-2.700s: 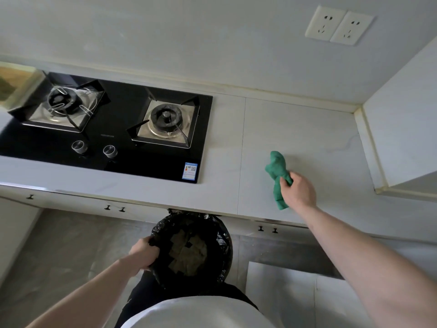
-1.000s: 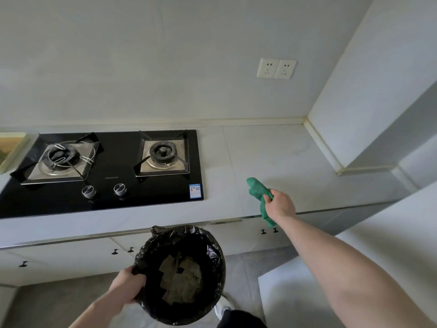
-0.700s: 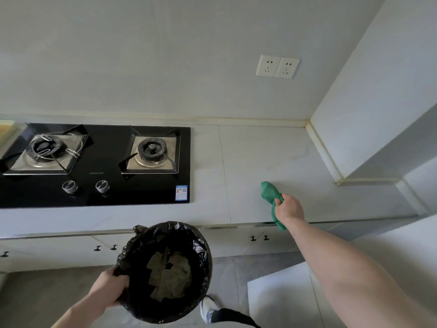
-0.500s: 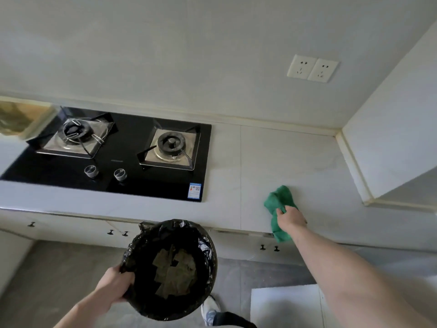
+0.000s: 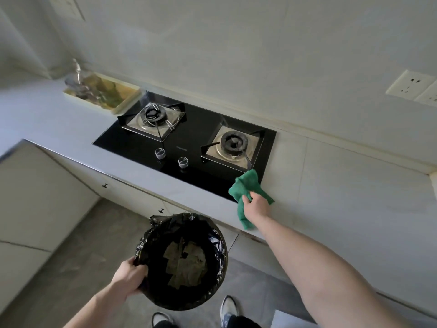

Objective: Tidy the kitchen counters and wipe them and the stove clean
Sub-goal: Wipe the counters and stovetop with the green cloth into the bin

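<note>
The right hand [image 5: 256, 205], right of the frame centre, grips a green cloth [image 5: 247, 190] with curled fingers. The cloth lies bunched on the near right corner of the black stove [image 5: 196, 138] and partly on the pale counter [image 5: 343, 185] beside it. It seems the person is wiping here, where stove and counter meet.

At the bottom centre, the left hand [image 5: 128, 278] holds the rim of a bin with a black bag [image 5: 182, 259], the fingers curled around the edge. The bin hangs below the counter edge, probably to catch crumbs which the cloth pushes off. Some flat scraps already lie inside it.

In the upper left, a tray [image 5: 104, 94] with a blurred object stands on the counter, touching the stove's corner.
</note>
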Demonstrator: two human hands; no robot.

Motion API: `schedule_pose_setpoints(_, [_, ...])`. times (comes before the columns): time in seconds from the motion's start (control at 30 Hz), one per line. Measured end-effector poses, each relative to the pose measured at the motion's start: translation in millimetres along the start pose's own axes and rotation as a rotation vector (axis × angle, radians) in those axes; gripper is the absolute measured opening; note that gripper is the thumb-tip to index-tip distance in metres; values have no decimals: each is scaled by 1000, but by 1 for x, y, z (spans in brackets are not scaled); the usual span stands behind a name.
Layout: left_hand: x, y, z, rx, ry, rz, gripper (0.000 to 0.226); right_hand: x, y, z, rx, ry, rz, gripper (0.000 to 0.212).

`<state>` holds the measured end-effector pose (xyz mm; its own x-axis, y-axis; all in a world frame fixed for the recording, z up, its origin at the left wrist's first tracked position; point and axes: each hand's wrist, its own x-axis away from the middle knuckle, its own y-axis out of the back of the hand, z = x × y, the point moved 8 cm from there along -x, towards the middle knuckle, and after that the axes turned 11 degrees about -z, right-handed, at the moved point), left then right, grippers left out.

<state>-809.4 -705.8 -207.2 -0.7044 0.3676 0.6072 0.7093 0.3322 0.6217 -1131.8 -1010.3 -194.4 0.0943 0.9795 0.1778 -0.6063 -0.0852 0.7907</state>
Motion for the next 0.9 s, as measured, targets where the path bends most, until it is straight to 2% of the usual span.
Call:
schedule_pose_setpoints(0.27, [-49, 70, 25, -22, 5, -49, 14, -8, -63, 88, 63, -50, 58, 38])
schedule_pose_setpoints(0.4, [-84, 106, 36, -35, 4, -58, 23, -24, -82, 121, 17, -146, 66, 49])
schedule_pose_setpoints(0.47, [-98, 124, 41, -29, 10, -74, 18, -32, -94, 138, 6, -149, 91, 53])
schedule_pose_setpoints(0.6, [-122, 149, 50, -4, 55, -88, 17, -44, -116, 180, 29, -47, 129, 50])
schedule_pose_setpoints(0.73, [-152, 162, 50, 15, 90, -85, 37, -55, -132, 223, 69, 70, 117, 39])
schedule_pose_setpoints(0.9, [-182, 172, 42, 34, 128, -126, 28, -76, -148, 259, 199, 210, 79, 34])
